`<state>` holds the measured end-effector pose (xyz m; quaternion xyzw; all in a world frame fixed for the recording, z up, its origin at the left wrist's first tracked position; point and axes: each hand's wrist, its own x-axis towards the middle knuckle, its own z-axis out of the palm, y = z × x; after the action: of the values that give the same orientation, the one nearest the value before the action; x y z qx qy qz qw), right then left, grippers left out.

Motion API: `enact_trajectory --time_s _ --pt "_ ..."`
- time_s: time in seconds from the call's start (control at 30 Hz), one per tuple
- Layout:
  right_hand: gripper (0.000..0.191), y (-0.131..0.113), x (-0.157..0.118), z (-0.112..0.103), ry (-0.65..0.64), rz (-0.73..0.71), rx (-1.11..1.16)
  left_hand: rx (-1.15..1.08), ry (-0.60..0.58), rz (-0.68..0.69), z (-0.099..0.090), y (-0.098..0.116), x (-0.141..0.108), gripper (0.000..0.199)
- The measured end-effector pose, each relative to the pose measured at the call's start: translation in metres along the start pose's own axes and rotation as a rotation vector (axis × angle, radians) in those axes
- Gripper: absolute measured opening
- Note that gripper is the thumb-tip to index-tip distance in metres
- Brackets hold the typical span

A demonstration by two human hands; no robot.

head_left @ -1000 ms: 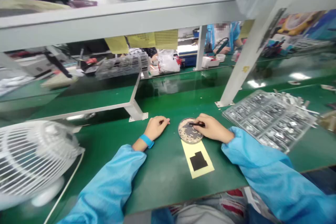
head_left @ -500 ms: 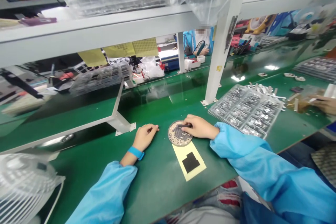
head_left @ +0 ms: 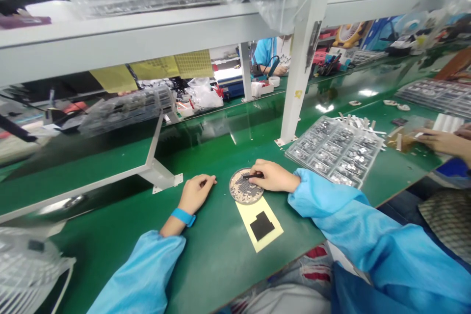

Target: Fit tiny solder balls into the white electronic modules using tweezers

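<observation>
My right hand [head_left: 270,175] pinches a slim dark tool, possibly tweezers [head_left: 253,175], whose tip lies over a round dish [head_left: 241,201]. Many small beige pieces [head_left: 237,181] cover much of the dish, around a dark, dotted-looking middle. Just in front of the dish, a pale yellow paper [head_left: 260,246] carries a black angular patch [head_left: 262,226]. My left hand [head_left: 195,195], with a blue band at the wrist, rests on the green table left of the dish. Its fingers are loosely curled together, and nothing shows in them.
A clear compartment box [head_left: 333,152] of small metal parts stands to the right, near a white shelf post [head_left: 292,88]. A co-worker's hand [head_left: 437,141] is at the far right. A white fan [head_left: 29,270] sits at the lower left. The shelf beam [head_left: 147,34] crosses above.
The whole view has shifted slightly, so most things appear further left. My right hand keeps the dark tool over the dish, the tool now more plainly visible. My left hand stays resting.
</observation>
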<state>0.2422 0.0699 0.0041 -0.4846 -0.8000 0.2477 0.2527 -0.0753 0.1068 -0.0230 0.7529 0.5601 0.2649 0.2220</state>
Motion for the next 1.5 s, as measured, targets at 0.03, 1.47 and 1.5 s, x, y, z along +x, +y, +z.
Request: enact_trajectory --time_s 0.03,1.47,1.5 --pt "0.018 0.0000 -0.0002 0.0001 0.002 0.001 -0.001 0.001 0.001 -0.002 0.0000 0.0001 0.0000 0.047" --pt "0.018 0.0013 0.0001 0.0012 -0.014 0.016 -0.033 0.010 0.016 0.029 0.0022 0.0001 -0.0004 0.044" --pt "0.018 0.0013 0.0002 0.0012 -0.014 0.015 -0.034 0.011 0.017 0.029 0.0022 0.0001 -0.0005 0.044"
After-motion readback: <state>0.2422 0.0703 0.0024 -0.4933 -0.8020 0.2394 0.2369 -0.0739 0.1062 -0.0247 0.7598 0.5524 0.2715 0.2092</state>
